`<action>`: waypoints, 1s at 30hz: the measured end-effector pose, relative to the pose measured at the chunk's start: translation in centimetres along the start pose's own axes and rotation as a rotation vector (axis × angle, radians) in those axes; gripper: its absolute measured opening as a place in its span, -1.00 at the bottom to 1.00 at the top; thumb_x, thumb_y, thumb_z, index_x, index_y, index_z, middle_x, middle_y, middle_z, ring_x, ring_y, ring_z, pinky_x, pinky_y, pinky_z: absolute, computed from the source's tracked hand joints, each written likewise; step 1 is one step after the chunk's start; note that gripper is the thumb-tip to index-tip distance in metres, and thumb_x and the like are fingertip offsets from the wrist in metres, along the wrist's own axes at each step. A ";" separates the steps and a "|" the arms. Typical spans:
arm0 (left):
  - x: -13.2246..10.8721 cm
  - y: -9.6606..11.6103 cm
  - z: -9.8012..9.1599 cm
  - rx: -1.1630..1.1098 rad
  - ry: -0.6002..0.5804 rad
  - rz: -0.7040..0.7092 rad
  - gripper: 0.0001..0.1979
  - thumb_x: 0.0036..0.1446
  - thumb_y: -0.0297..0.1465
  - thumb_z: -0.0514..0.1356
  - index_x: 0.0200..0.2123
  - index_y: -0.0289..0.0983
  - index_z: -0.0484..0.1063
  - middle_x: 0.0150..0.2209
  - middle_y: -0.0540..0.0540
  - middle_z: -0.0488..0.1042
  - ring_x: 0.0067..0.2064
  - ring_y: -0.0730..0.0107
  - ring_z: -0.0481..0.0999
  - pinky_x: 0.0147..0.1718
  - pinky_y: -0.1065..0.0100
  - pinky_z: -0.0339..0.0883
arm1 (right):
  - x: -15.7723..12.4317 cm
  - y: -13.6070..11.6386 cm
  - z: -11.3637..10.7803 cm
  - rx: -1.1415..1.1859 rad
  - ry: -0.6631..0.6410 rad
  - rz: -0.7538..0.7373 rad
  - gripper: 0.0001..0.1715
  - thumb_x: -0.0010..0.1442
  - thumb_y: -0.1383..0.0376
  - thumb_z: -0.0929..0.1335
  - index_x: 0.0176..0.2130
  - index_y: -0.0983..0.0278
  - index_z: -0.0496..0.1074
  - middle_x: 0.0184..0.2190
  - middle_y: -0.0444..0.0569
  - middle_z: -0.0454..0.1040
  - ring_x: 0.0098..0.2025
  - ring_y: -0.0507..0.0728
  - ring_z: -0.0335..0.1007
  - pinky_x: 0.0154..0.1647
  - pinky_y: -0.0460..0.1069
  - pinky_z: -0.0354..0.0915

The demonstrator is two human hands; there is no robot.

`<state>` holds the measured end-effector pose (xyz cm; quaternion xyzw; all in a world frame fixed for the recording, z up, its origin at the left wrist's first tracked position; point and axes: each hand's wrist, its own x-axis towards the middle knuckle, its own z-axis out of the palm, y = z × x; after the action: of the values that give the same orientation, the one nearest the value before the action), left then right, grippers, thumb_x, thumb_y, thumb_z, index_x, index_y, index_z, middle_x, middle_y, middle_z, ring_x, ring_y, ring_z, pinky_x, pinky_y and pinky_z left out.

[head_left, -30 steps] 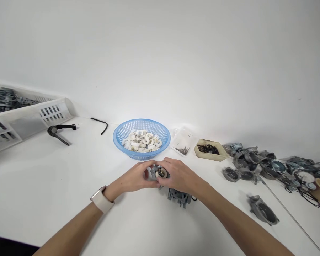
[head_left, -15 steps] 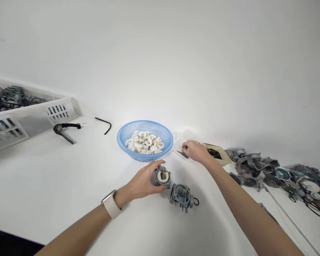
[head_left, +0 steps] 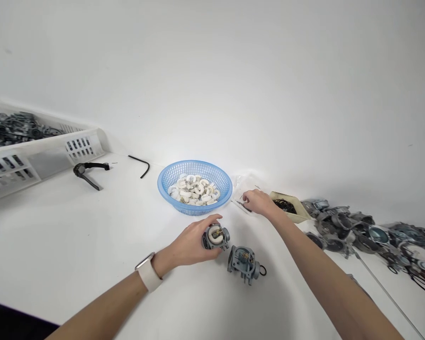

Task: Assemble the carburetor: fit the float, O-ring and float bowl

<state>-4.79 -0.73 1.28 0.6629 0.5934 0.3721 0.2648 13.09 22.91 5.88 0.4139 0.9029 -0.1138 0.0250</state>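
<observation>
My left hand (head_left: 194, 243) is wrapped round a grey metal carburetor body (head_left: 217, 237), whose open face is turned up. A white U-shaped float (head_left: 215, 237) sits inside that body. A second carburetor body (head_left: 243, 264) lies on the table just to the right, with a black O-ring (head_left: 262, 270) at its side. Farther back, my right hand (head_left: 259, 202) reaches into a clear plastic bag (head_left: 247, 183) holding small dark pins. Its fingers are pinched together, and whatever they hold is too small to make out.
A blue basket (head_left: 165, 192) of white floats stands at the back. Beside the right hand is a cream tray (head_left: 299, 210) of black rings. Metal bowls and parts (head_left: 343, 226) are heaped at the right. A white crate (head_left: 51, 158) of metal parts and a black tool (head_left: 88, 172) are at the left.
The carburetor body in my left hand has turned, so its side outlet now points right. My right hand remains at the bag with its fingers pinched.
</observation>
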 end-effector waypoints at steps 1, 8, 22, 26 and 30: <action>0.0 0.0 -0.1 0.017 0.017 -0.005 -0.26 0.03 -0.24 0.36 0.27 -0.08 0.22 0.10 -0.12 0.48 0.04 0.07 0.51 0.00 0.13 0.41 | -0.5 -0.3 -0.2 0.074 0.019 -0.020 -0.74 0.35 0.21 0.38 -0.04 0.31 0.48 -0.03 0.05 0.51 -0.02 0.19 0.47 0.02 0.17 0.42; 0.3 0.6 -0.3 0.122 0.150 0.009 -0.71 0.08 -0.17 0.36 -0.18 -0.16 0.47 -0.18 -0.02 0.56 -0.18 0.21 0.52 -0.17 0.23 0.37 | -5.4 -5.2 1.7 0.700 -0.059 -0.207 -0.76 0.20 0.24 0.37 -0.17 0.29 0.56 -0.32 -0.03 0.61 -0.29 0.11 0.53 -0.23 -0.01 0.44; 0.4 0.6 -0.2 0.064 0.127 0.018 -0.76 0.11 -0.23 0.34 -0.15 -0.13 0.50 -0.21 0.05 0.57 -0.22 0.30 0.51 -0.22 0.30 0.32 | -5.9 -6.5 3.8 1.120 -0.161 -0.079 -0.84 0.03 0.29 0.47 -0.34 0.32 0.61 -0.46 -0.05 0.54 -0.45 0.06 0.44 -0.34 -0.02 0.42; 0.4 0.7 -0.2 0.054 0.122 0.025 -0.78 0.12 -0.27 0.32 -0.14 -0.12 0.50 -0.20 0.06 0.58 -0.22 0.31 0.52 -0.24 0.32 0.31 | -5.7 -6.5 3.8 1.147 -0.186 -0.073 -0.86 0.00 0.30 0.49 -0.37 0.32 0.61 -0.47 -0.06 0.54 -0.44 0.05 0.44 -0.34 -0.03 0.42; 0.4 0.8 -0.3 0.058 0.120 0.017 -0.79 0.13 -0.25 0.32 -0.15 -0.11 0.50 -0.21 0.07 0.58 -0.22 0.31 0.51 -0.27 0.32 0.29 | -5.4 -6.3 3.9 1.179 -0.208 -0.067 -0.88 -0.01 0.32 0.49 -0.39 0.33 0.61 -0.48 -0.06 0.54 -0.43 0.04 0.44 -0.32 -0.05 0.42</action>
<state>-4.52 -0.53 2.11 0.6517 0.6131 0.3962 0.2061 11.65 14.05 3.97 0.3159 0.6929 -0.6362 -0.1241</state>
